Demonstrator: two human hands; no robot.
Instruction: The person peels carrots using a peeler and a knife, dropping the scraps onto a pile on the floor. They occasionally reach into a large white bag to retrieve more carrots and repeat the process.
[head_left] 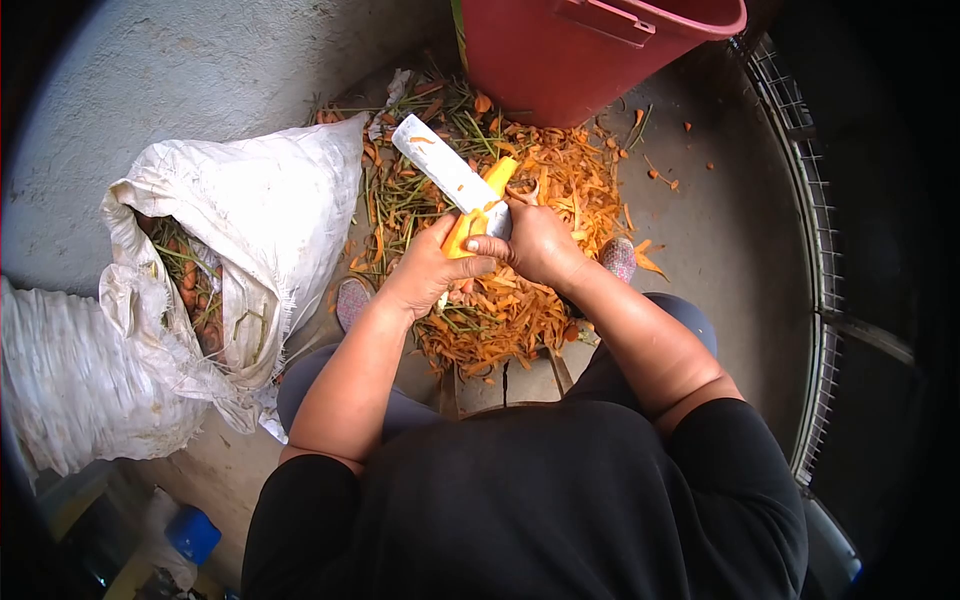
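Carrot (478, 215) tip-up toward red bucket (590, 50)

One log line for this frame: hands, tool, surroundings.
left hand: holds carrot | right hand: knife on carrot | peelings below | sack left | red bucket ahead

Sack (250, 230) lies left of the peelings pile (500, 300); bucket (590, 55) stands beyond the pile; wire rack (810, 230) stands right.
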